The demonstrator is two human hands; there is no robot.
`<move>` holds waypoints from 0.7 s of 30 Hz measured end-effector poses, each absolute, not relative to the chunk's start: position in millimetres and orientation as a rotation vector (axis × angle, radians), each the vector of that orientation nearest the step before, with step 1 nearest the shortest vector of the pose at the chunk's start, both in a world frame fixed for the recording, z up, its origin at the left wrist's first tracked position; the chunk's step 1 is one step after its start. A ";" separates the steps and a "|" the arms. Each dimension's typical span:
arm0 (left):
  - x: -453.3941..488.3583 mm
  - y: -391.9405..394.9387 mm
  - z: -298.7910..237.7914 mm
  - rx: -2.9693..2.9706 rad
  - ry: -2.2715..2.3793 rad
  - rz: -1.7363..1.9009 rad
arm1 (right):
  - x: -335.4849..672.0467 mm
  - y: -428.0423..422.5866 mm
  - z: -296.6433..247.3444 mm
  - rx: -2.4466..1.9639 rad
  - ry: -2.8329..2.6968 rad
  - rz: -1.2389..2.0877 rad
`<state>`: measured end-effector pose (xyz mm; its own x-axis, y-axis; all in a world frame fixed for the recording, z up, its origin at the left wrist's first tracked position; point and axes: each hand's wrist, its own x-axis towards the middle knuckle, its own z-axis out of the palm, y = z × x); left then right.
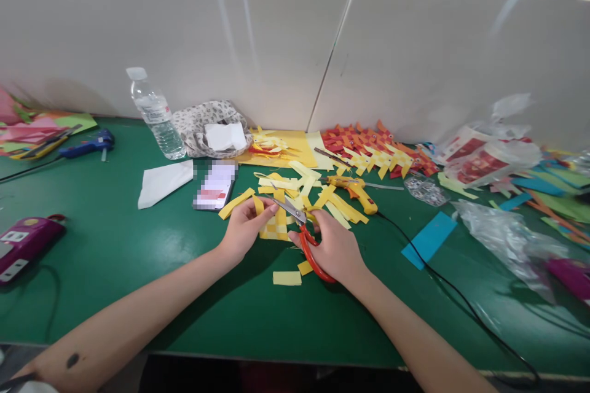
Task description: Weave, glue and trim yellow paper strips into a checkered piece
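Note:
My left hand (244,225) pinches a woven piece of yellow paper strips (275,225) just above the green table (115,258). My right hand (334,249) grips red-handled scissors (302,230), whose blades point up and left at the woven piece's upper edge. Two cut yellow scraps (287,277) lie on the table just below my hands. A loose pile of yellow strips (304,187) sits right behind them.
A yellow glue gun (357,190) with a black cord lies right of the pile. A phone (216,184), white paper (163,181), a water bottle (154,113) and a cloth pouch (209,126) stand behind. Red-and-yellow woven pieces (375,150), plastic bags (500,230) and a blue card (428,239) fill the right.

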<state>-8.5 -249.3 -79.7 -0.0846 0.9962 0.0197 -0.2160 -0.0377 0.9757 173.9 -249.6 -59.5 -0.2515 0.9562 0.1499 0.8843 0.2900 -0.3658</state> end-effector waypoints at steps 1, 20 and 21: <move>-8.6 -249.1 -80.2 1.024 1.085 1.384 | 174.0 -249.5 -59.4 -1.666 -2.224 0.292; -9.8 -249.0 -78.1 0.979 1.089 1.363 | 177.0 -249.1 -54.9 -1.627 -2.217 0.436; -9.8 -249.0 -78.4 0.987 1.091 1.366 | 176.7 -249.3 -55.3 -1.618 -2.213 0.441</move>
<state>-9.8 -249.0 -78.4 -0.0787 0.9968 -0.0168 -0.2366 -0.0023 0.9716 176.7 -249.3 -55.3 -0.2773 0.9550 0.1055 0.8417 0.2944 -0.4526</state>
